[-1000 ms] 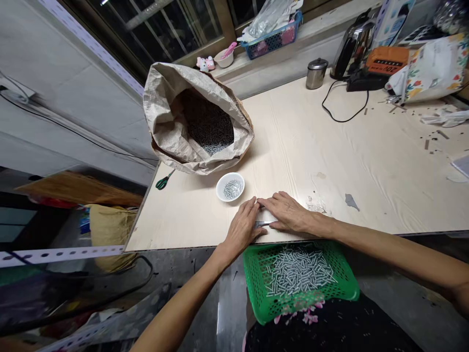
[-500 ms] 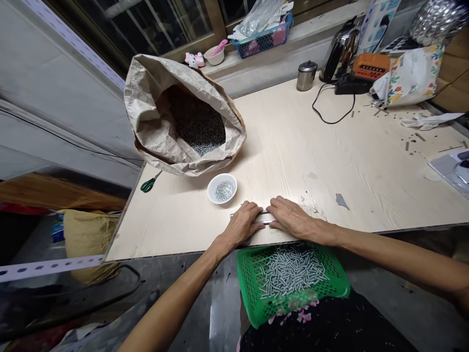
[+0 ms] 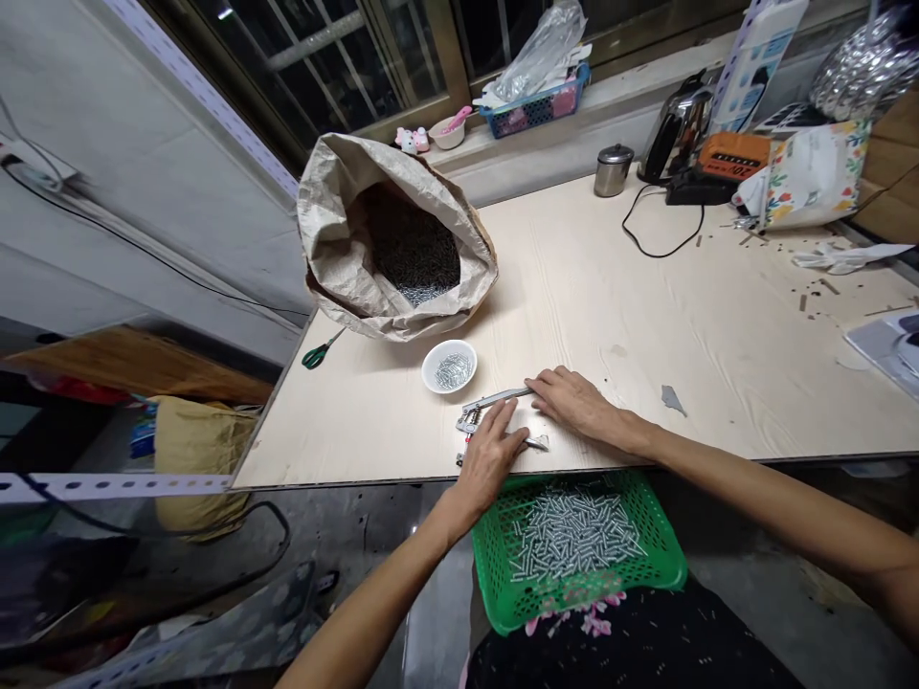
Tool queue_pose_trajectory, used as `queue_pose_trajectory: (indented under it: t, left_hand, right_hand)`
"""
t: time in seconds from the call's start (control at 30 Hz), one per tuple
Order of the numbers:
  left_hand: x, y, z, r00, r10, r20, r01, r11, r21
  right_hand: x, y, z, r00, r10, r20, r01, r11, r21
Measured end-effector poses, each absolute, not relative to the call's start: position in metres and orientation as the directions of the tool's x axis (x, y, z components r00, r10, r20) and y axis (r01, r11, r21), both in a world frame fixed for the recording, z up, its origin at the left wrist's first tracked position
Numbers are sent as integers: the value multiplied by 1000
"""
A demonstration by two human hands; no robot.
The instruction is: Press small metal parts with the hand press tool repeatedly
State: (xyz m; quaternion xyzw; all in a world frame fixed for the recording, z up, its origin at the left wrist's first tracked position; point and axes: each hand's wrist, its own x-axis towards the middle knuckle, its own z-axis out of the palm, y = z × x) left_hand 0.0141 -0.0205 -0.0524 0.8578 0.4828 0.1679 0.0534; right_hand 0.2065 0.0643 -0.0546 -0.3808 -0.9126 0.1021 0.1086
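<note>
Containing metal pieces (image 3: 574, 536), a bowl (image 3: 432, 362) and basket (image 3: 495, 584) sit near left hand (image 3: 489, 455) and right hand (image 3: 578, 410) (loosely curved, touching a tool (image 3: 495, 398)).

single head-worn camera, close above table (image 3: 574, 306), faces forward and down

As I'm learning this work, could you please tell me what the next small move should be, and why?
I'd perhaps move the left hand to the metal tool's head to check it: the upper handle stands apart from the lower handle, the right hand is at the upper one's tip, and I cannot tell whether the head holds anything.
</note>
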Motion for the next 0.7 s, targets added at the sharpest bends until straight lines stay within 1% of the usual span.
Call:
queue_pose_trajectory:
  t: [0.13,0.2,0.23,0.3,0.37,0.4,0.47,0.53,0.57,0.7]
  left_hand:
    - [27,-34,-57,501,821,275,799,-561,219]
    - [26,-39,-53,462,827,319,809,-541,229]
    - [23,-41,-50,398,850,346,835,-492,247]
    - [11,-43,-43,181,916,359,907,-297,299]
    - [-6,-42,-36,-56,960,274,941,-41,337]
    - [-14,-40,-33,-136,971,199,936,60,345]
    - [-30,-33,-30,-220,975,32,908,192,372]
    - [-40,-27,-28,-239,967,-92,871,256,420]
    - [-43,-24,-28,-236,964,-122,858,266,439]
    - [-41,-24,-31,-209,971,-117,874,239,423]
  right_hand:
    - [200,76,-60,-668,727,158,704,686,-184]
    - [200,80,-60,-667,722,183,705,692,-158]
    - [200,81,-60,-671,717,188,701,697,-155]
    - [203,84,-60,-677,712,184,690,702,-176]
    - [207,87,-60,-669,723,172,690,690,-218]
    - [209,88,-60,-663,729,168,691,683,-238]
    - [212,89,-61,-655,734,177,690,677,-256]
    - [214,88,-61,-647,737,196,692,675,-254]
    - [215,87,-61,-642,739,203,695,673,-251]
    - [220,83,-59,-634,741,221,698,672,-250]
